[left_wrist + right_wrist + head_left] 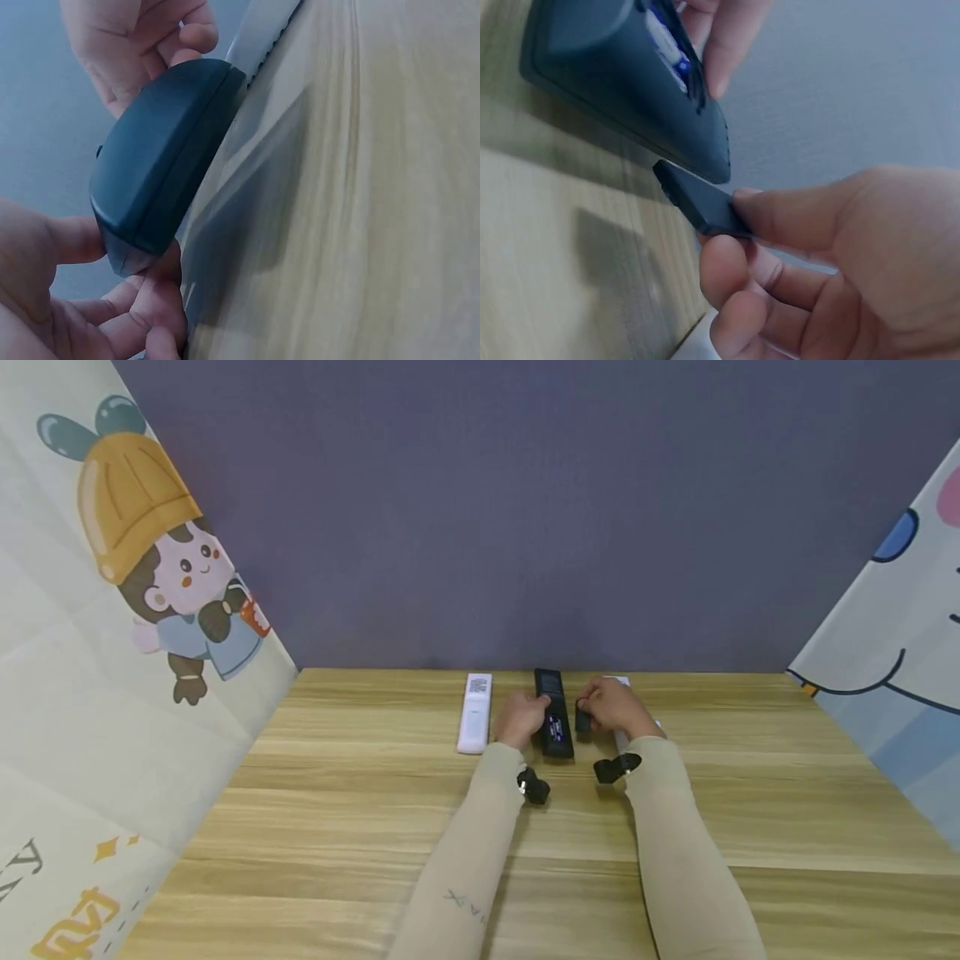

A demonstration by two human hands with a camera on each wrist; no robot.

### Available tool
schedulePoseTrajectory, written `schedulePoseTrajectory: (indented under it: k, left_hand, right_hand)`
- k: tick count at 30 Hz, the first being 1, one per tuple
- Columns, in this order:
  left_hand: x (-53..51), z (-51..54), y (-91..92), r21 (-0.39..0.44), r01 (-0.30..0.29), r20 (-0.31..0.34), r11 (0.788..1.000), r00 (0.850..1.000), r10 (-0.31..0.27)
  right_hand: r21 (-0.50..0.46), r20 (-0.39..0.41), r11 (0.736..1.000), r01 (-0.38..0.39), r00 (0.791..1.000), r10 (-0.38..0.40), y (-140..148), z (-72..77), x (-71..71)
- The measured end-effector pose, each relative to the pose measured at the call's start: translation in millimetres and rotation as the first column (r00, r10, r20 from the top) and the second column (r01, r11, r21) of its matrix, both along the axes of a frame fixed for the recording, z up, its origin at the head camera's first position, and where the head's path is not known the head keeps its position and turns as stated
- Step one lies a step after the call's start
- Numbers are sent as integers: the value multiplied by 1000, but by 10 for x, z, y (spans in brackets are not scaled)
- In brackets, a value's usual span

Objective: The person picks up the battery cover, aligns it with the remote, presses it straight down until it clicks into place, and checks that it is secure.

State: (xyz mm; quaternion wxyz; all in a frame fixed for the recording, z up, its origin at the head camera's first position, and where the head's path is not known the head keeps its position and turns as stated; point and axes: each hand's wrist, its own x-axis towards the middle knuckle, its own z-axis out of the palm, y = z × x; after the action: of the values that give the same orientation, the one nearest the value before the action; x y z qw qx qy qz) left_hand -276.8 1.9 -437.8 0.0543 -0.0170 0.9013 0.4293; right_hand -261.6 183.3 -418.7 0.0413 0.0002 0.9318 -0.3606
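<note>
Both arms stretch forward over the counter [360, 827], the left hand [519, 720] pinching the one black remote [553, 710] between thumb and fingers, the right hand [611, 703] pinching a single black cover [582, 720] just beside it. The remote is tilted in the wrist views, its compartment uncovered with batteries [671, 56] inside. Two white remotes flank it on the counter: one [474, 714] left of the left hand, one [622, 741] partly hidden by the right hand.
</note>
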Motion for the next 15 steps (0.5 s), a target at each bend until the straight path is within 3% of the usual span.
schedulePoseTrajectory:
  k: [8,15]
  left_hand:
    - [91,-5,-59,85,0,23,996,1000,-2]
    - [157,-2,-80,125,18,15,992,1000,-20]
  right_hand:
    - [-150,11,988,41,999,-40,-40,19,129]
    - [-201,9,978,54,999,-53,-104,61,227]
